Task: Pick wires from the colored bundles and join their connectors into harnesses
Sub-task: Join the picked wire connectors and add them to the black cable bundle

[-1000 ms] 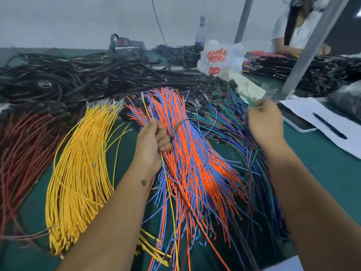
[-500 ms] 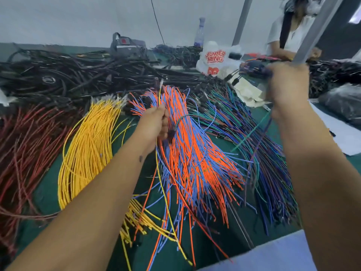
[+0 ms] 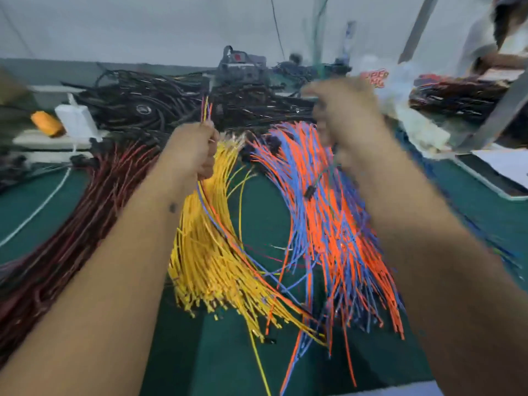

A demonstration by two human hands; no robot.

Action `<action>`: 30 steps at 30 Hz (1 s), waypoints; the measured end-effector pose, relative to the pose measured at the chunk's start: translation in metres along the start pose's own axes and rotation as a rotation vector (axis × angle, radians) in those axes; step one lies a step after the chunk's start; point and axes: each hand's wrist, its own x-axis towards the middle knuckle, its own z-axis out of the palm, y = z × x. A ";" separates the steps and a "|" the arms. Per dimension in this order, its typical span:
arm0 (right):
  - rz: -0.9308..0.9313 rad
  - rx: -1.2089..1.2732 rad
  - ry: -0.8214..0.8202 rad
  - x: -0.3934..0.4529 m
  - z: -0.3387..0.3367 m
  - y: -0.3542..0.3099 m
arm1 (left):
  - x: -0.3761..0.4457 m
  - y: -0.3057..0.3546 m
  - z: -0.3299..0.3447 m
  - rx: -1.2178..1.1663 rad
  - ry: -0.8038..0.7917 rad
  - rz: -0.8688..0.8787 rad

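The left hand (image 3: 192,151) is closed in a grip on a few thin wires (image 3: 206,108) — orange, blue and yellow — whose tips stick up above the fist. The right hand (image 3: 347,115) (badly blurred) is raised and pinches a green wire (image 3: 317,38) running upward. Below them on the green surface (image 3: 257,212) lie the yellow bundle (image 3: 211,252) and, just beside it, the orange-and-blue bundle (image 3: 328,224); a dark red bundle (image 3: 85,212) lies to the left.

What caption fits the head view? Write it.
Left hand grips thin orange-and-blue wires above the yellow wire bundle.
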 end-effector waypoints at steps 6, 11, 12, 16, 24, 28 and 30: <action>0.254 0.084 -0.249 -0.057 0.073 0.100 | -0.012 -0.060 0.009 -0.302 -0.006 -0.051; 0.057 -0.066 -0.301 -0.072 0.088 0.120 | -0.010 -0.072 0.012 -0.331 0.058 0.002; 0.040 -0.072 -0.304 -0.073 0.087 0.120 | -0.010 -0.073 0.013 -0.302 0.059 0.018; -0.041 -0.082 -0.297 -0.074 0.077 0.124 | -0.013 -0.075 0.015 -0.245 0.082 0.058; -0.084 -0.101 -0.378 -0.072 0.079 0.134 | -0.016 -0.072 0.015 -0.223 0.077 0.015; -0.072 -0.174 -0.406 -0.073 0.081 0.131 | -0.019 -0.069 0.014 -0.270 0.043 -0.002; -0.054 -0.187 -0.412 -0.072 0.079 0.130 | -0.020 -0.068 0.014 -0.251 0.036 0.001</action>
